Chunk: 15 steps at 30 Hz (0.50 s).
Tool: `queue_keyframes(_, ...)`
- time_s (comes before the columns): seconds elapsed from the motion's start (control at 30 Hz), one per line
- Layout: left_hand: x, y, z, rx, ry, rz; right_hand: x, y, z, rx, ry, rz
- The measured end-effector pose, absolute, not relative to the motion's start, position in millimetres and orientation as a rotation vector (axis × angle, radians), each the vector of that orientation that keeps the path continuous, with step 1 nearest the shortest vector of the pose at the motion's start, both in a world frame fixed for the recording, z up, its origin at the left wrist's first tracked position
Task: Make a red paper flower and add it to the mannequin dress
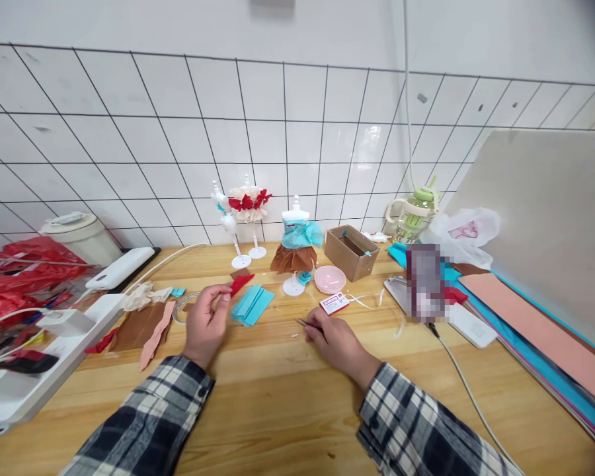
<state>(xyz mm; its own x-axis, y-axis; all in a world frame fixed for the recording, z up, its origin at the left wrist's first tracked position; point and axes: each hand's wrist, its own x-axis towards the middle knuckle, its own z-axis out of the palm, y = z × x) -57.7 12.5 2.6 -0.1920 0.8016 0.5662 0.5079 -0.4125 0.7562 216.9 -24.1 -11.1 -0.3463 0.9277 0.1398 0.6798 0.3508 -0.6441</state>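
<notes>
Pinching red material (241,284) by one edge and a slim tool (303,322), left (209,322) and right hands (338,340) stand apart.

Strips (252,305) front-left of dress form (295,216), bowl (330,280) right, box (346,260) behind bowl

Wall (327,33): plain white above, white square tiles (258,142) with dark grout below. Grey marks (422,98) on upper right tiles. White cord (407,79) hangs down wall, right of centre. Table (277,410): light wood, visible grain. Pale grey panel (540,218) at right. Lighting bright; glare (371,137) on tiles.
</notes>
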Motion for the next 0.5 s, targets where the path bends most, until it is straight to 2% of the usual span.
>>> queue_keyframes(0.17, -7.6, -20.8, -4.5, 1.069, 1.017, 1.413, 222.1, -24.0, -11.2, -1.528, -1.963, 0.605)
queue_keyframes(0.37, 18.2, -65.2, 2.0, 1.013, 0.961, 1.295, 216.3, -23.1, -26.3, -1.223, -1.971, 0.583)
queue_keyframes(0.5, 28.4, -73.2, 3.7, 1.081, 1.041, 1.157, 210.9, -21.4, -32.5, -1.034, -1.854, 0.865)
